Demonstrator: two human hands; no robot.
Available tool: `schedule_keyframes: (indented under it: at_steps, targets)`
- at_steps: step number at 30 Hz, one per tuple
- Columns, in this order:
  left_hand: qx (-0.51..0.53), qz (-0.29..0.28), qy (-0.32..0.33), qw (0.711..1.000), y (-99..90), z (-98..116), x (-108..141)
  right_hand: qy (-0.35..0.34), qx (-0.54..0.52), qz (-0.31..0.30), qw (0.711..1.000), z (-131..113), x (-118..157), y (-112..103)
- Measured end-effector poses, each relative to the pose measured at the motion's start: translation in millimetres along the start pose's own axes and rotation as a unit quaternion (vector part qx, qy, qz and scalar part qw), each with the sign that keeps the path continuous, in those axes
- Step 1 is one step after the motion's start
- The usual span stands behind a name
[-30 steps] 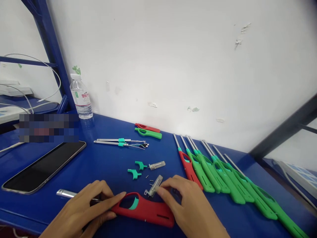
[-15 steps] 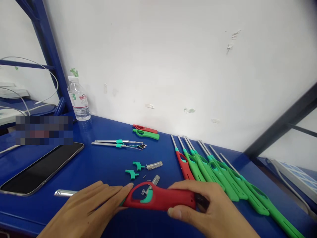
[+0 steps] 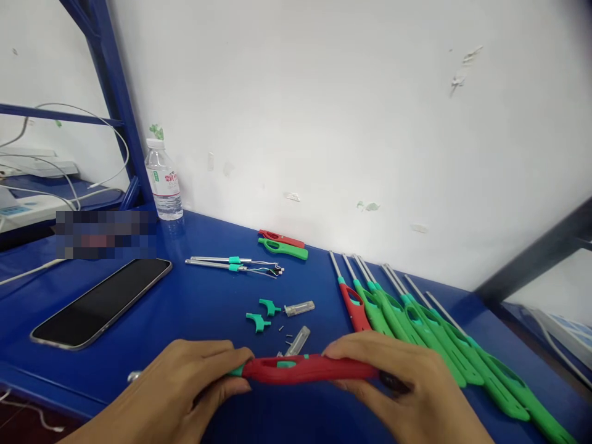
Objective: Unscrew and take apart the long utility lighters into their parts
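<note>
The red lighter [image 3: 314, 370] lay at six o'clock in the view, gripped level in two bare hands. The left hand [image 3: 194, 382] pinched its neck; the right hand [image 3: 411, 382] clasped its handle end, seemingly to steady the body from both sides, turned nearly edge-on.

From there, clear tanks [image 3: 300, 308], small screws [image 3: 289, 336] and teal triggers [image 3: 258, 322] lay between eleven and twelve o'clock, probably loose for easy reach. Metal rods [image 3: 217, 264] with wires lay near ten. A fanned row of lighters [image 3: 419, 330], one red and the rest green, ran from one to four o'clock, perhaps grouped apart from the parts.

The left hand hid most of a metal tube [image 3: 134, 376], whose tip showed at nine o'clock. A dark item [image 3: 393, 382] in the right palm could not be identified. Pixelation masked something behind the phone [image 3: 102, 302].
</note>
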State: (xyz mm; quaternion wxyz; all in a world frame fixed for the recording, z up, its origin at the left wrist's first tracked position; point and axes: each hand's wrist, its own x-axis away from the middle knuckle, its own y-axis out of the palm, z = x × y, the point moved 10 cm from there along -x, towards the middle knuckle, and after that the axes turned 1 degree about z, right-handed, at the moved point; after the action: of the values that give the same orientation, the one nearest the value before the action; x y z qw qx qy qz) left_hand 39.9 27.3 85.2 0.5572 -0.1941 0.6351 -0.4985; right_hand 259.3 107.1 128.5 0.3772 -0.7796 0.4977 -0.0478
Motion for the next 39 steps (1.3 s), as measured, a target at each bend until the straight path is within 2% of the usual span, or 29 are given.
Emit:
schedule_keyframes:
  at_steps: [3, 6, 9, 12, 15, 17, 19, 22, 25, 29, 33, 39]
  targets:
    - [-0.019, 0.011, 0.025, 0.999, -3.5, 8.4, -5.9, 0.033, 0.042, -0.028, 0.998, 7.0, 3.1, 6.6]
    - [-0.002, -0.056, 0.064, 0.996, 7.7, 26.3, -16.0, 0.071, 0.087, -0.077, 0.991, 13.9, 5.0, 23.6]
    - [0.013, -0.085, 0.058, 0.995, 16.5, 31.9, -18.9, 0.087, 0.110, -0.148, 0.979, 16.0, 5.9, 50.8]
    - [0.003, -0.060, 0.059, 0.996, 20.2, 29.5, -11.0, 0.098, 0.131, -0.173, 0.971, 17.1, 4.1, 67.1]
    - [-0.033, 0.001, 0.082, 0.996, 16.4, 28.9, 0.0, 0.128, 0.135, -0.193, 0.963, 20.9, 2.9, 75.4]
    - [-0.034, 0.012, 0.083, 0.996, 15.4, 27.3, 2.9, 0.146, 0.143, -0.223, 0.953, 23.1, 3.4, 81.5]
    - [-0.006, -0.020, 0.069, 0.997, 17.7, 24.4, 0.4, 0.163, 0.161, -0.249, 0.941, 25.6, 4.0, 86.6]
    - [0.059, -0.113, 0.045, 0.991, 25.4, 22.1, -6.0, 0.182, 0.186, -0.273, 0.926, 28.3, 4.9, 91.8]
    - [0.128, -0.168, 0.008, 0.977, 29.9, 17.6, -7.7, 0.180, 0.191, -0.282, 0.923, 26.7, 5.1, 93.8]
    - [0.175, -0.133, -0.036, 0.975, 30.2, 5.3, -4.5, 0.174, 0.176, -0.276, 0.929, 23.6, 4.4, 93.5]
    - [0.162, -0.122, -0.031, 0.979, 33.5, -1.3, -5.0, 0.172, 0.168, -0.263, 0.934, 22.8, 1.0, 93.7]
    - [0.181, -0.178, -0.016, 0.967, 36.1, -2.0, -13.3, 0.202, 0.158, -0.254, 0.933, 24.6, 0.6, 92.4]
